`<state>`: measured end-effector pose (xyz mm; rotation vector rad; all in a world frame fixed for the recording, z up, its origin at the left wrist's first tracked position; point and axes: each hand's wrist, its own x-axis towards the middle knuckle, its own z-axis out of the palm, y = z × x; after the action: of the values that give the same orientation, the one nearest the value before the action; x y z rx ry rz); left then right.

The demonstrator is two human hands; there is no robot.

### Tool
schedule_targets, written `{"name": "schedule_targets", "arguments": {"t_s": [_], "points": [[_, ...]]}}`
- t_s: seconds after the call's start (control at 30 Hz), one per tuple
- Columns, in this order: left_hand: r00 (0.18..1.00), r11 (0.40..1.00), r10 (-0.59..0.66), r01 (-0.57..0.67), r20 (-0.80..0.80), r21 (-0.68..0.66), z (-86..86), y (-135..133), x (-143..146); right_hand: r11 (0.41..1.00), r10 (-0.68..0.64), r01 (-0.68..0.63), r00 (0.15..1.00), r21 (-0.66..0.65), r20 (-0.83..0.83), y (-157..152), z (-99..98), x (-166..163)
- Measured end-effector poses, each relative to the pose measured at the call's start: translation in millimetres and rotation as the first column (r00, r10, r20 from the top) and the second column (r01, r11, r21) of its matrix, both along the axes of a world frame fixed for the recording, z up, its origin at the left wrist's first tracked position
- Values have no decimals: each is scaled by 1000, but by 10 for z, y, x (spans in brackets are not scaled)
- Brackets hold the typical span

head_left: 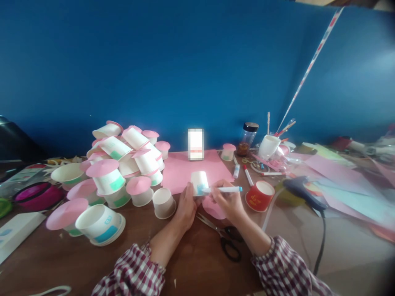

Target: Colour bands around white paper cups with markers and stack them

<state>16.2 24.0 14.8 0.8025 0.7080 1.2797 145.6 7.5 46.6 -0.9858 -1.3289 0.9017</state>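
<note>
My left hand (186, 205) is closed round a small white paper cup (199, 181) standing upside down on the brown table (197, 263). My right hand (226, 201) grips a white marker with a blue cap (224, 189), its tip against the cup's side. Under my right hand lies a pink paper circle (212, 209). A pink paper sheet (185, 168) is spread just behind the cup.
A heap of cups topped with pink circles (123, 164) fills the left. Scissors (225, 238) lie near my right wrist. A red cup (259, 195), a glue gun (304, 191), markers (247, 174), a jar (247, 137) and coloured paper sheets (339, 181) are on the right.
</note>
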Motion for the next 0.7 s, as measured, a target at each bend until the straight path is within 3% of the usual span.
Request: {"name": "schedule_targets", "arguments": {"t_s": [0.27, 0.7], "points": [[1000, 1000, 8, -8, -12, 6, 28, -11, 2, 1000, 24, -23, 999, -10, 23, 18, -55, 22], [999, 999, 29, -27, -45, 33, 95, -38, 22, 999, -41, 41, 999, -1, -28, 13, -58, 4]]}}
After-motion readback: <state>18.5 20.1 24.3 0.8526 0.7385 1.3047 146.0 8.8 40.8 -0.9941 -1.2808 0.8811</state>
